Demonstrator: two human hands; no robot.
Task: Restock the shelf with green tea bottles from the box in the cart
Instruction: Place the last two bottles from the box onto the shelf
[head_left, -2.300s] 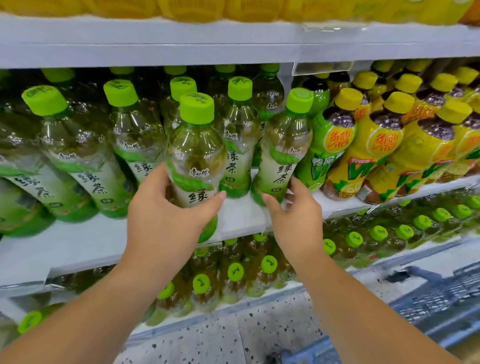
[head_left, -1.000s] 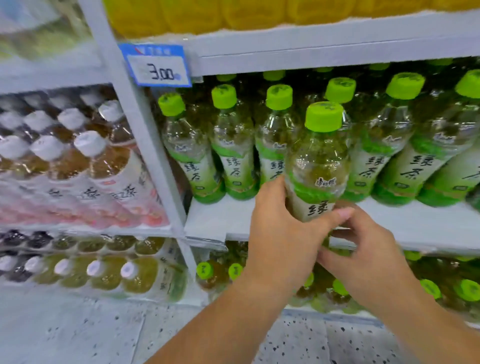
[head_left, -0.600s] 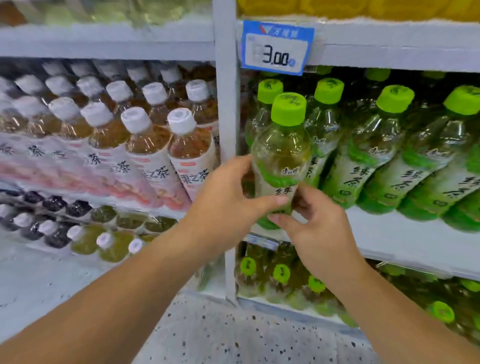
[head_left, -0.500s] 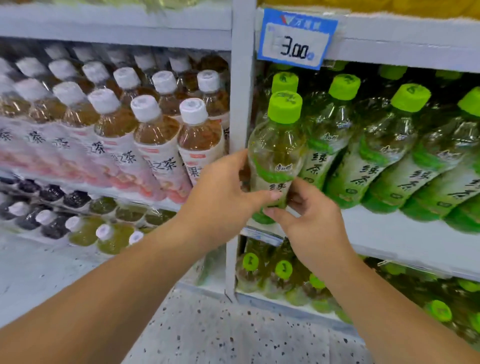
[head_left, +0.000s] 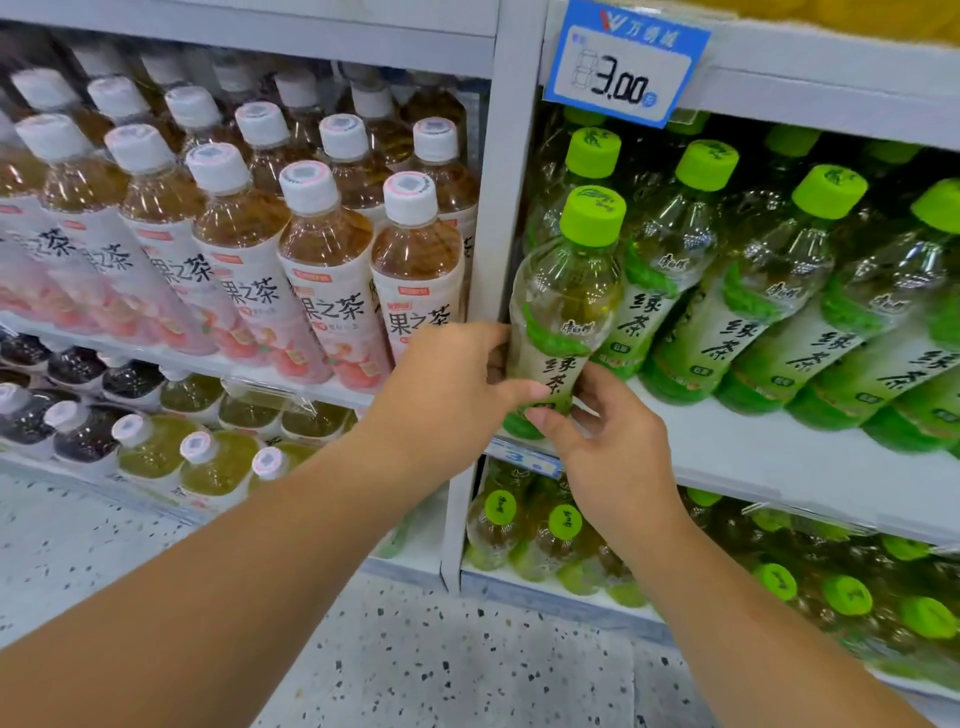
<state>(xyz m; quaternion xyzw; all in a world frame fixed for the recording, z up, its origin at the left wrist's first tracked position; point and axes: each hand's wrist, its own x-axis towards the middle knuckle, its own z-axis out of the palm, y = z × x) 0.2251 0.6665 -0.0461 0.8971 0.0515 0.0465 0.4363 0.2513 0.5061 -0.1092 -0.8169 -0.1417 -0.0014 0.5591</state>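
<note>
One green tea bottle, near-upright at the shelf front edge beside the post, left hand wrapped round its side, right hand pinching its base, row directly behind it.

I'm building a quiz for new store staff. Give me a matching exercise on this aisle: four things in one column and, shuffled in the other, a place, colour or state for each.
1. held green tea bottle
2. white-capped bottles
3. price tag
4. floor

A. blue-bordered, reads 3.00
B. speckled
C. pink labels
D. gripped by left hand and right hand

Pairs: 1-D, 2-C, 3-A, 4-B
</note>
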